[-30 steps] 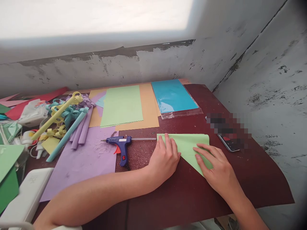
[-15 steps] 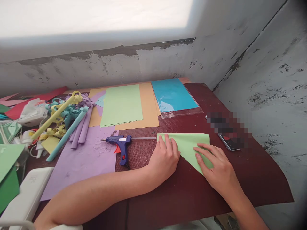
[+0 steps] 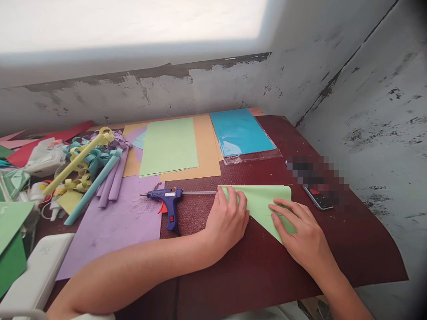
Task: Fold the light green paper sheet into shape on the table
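Observation:
A light green sheet of paper [image 3: 260,199], folded over with a slanting lower edge, lies on the dark red table under both hands. My left hand [image 3: 229,222] is closed over its left end, fingers curled down onto the paper and thumb mostly hidden. At the right part of the sheet rests my right hand [image 3: 302,229], its fingers spread and touching the paper. Left of my left hand lies a blue hot glue gun [image 3: 171,202] with an orange trigger. Its clear glue stick [image 3: 198,192] reaches almost to the paper's left corner.
A purple sheet [image 3: 133,231] lies left of the glue gun. Behind are light green sheets [image 3: 170,146] on orange paper [image 3: 208,146] and a blue pack [image 3: 242,133]. Paper rolls [image 3: 95,184] and curled strips crowd the left, near a white power bank [image 3: 40,266]. A phone [image 3: 316,198] lies right.
My left hand has shifted slightly left and its fingers are more bent at the paper's left corner. The right hand and the sheet look unchanged.

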Tool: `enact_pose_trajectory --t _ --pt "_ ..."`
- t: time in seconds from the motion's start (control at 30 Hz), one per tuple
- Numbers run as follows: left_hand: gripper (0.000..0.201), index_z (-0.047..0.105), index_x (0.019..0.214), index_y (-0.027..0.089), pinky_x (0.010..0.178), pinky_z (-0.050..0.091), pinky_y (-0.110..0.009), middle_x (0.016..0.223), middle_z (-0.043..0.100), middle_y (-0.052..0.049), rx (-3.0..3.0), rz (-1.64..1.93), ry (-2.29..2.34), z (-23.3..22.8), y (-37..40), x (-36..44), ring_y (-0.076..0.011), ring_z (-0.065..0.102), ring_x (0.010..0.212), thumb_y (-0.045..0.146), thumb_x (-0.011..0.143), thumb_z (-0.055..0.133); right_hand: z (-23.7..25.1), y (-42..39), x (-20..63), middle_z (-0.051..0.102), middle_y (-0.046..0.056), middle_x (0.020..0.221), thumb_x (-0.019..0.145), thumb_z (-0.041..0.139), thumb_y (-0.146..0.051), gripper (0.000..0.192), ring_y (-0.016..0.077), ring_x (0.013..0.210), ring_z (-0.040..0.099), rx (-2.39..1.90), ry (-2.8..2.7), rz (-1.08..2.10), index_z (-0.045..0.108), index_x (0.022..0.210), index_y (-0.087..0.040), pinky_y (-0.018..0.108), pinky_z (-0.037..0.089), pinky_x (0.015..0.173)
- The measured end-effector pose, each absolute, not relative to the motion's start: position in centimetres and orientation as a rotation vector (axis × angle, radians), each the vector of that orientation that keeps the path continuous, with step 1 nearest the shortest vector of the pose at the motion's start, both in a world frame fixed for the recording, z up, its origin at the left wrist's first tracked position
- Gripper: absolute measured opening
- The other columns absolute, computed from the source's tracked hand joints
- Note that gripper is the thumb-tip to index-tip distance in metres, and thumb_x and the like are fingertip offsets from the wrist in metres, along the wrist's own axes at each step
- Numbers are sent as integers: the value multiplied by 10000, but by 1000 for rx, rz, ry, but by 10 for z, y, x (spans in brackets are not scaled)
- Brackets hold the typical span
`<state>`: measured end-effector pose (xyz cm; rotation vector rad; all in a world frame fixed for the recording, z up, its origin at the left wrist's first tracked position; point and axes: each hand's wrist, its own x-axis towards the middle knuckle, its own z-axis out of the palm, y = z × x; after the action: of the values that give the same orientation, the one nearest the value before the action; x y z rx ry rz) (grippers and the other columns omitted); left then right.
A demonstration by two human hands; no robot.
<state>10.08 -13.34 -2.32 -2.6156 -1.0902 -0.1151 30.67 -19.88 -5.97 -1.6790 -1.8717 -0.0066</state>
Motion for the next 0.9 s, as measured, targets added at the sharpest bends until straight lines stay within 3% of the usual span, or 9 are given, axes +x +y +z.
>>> enact_pose_trajectory --t 0.23,0.37,0.53,0.73,0.9 --pt "484 574 1367 15 1039 476 -532 1280 658 -281 -2663 -48 -1132 -27 -131 102 -379 631 1217 332 1063 370 -57 -200 309 729 84 1138 1010 492 -219 276 245 1011 691 -1758 -1771 -28 713 1171 -254 367 576 815" --pt "466 619 1303 51 913 530 -469 1198 682 -259 -2643 -115 -1157 -28 -126 102 -354 675 1087 367 1069 369 -52 -200 322 735 74 1140 981 420 -149 367 221 998 719 -1823 -1688 73 679 1223 -246 325 565 777" --pt "407 656 1204 65 808 544 -396 1147 672 -229 -2683 -229 -1149 -31 -121 102 -323 651 1051 360 1053 421 -50 -200 335 760 52 1108 899 484 -146 440 220 940 703 -1844 -1714 144 631 1298 -263 334 558 780" --pt "453 675 1115 87 753 541 -374 1129 662 -212 -2712 -276 -1156 -34 -119 103 -316 631 1020 458 1048 424 -51 -208 331 696 52 876 889 524 -218 377 202 703 611 -1918 -1711 59 696 1221 -270 313 498 608" --pt "417 665 1053 114 735 534 -361 1066 659 -187 -2708 -292 -1154 -35 -120 103 -306 623 996 463 1040 439 -53 -211 327 706 65 868 908 505 -197 377 208 729 627 -1875 -1734 -2 702 1227 -239 309 494 601"
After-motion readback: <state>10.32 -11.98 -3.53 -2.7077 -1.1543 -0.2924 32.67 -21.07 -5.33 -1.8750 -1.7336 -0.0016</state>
